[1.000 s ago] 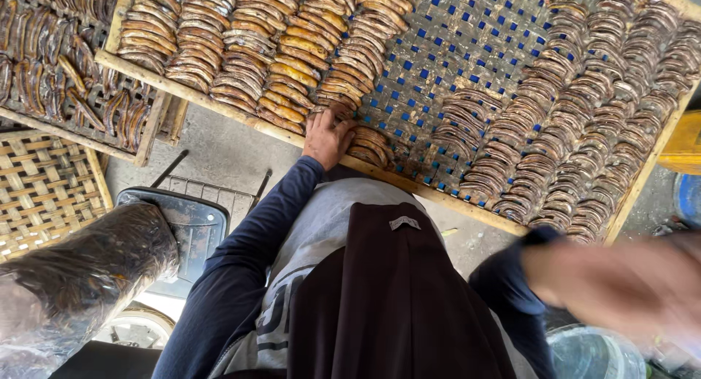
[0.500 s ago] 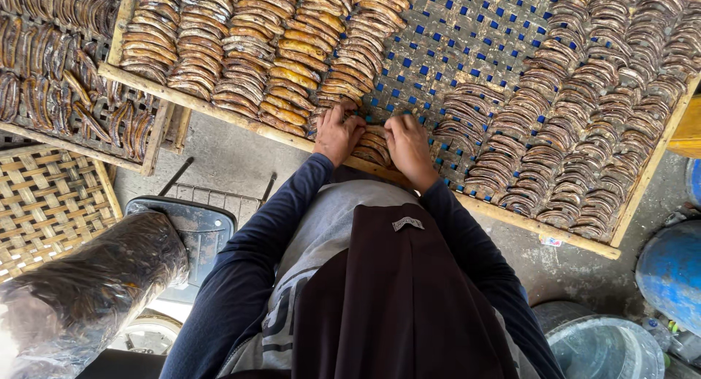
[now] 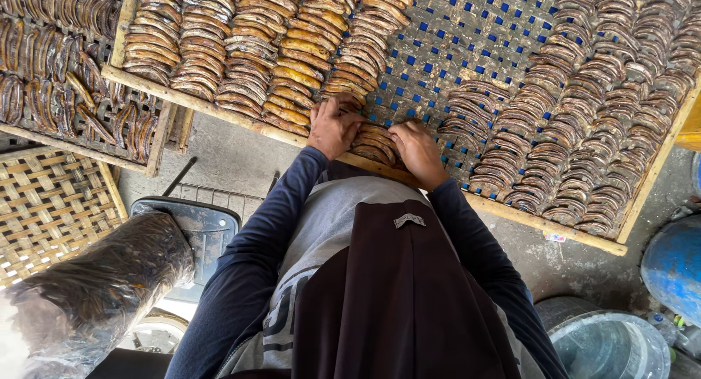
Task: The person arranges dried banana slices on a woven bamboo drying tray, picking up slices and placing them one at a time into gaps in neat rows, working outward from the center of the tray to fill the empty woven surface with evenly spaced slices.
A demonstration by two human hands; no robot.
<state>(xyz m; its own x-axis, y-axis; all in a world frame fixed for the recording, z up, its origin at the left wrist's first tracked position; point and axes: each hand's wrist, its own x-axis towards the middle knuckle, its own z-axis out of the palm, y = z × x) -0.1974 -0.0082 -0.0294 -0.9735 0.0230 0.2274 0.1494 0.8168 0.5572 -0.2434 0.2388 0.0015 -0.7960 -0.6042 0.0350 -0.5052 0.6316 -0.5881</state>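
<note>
Head view: banana slices [image 3: 374,142] between hands [image 3: 334,128]

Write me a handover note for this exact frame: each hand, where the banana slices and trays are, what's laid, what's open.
Left hand: palm down on the slices at the near edge of the woven tray, fingers spread; nothing lifted.
Right hand: flat beside it, pressing the short row of slices between the two hands.
Done: overlapping rows fill the tray's left part and right part.
Left: the blue-and-tan mesh in the middle is bare above the hands.
Nearby: a second filled tray at far left, an empty woven tray below it, a plastic-wrapped bundle at lower left.
</note>
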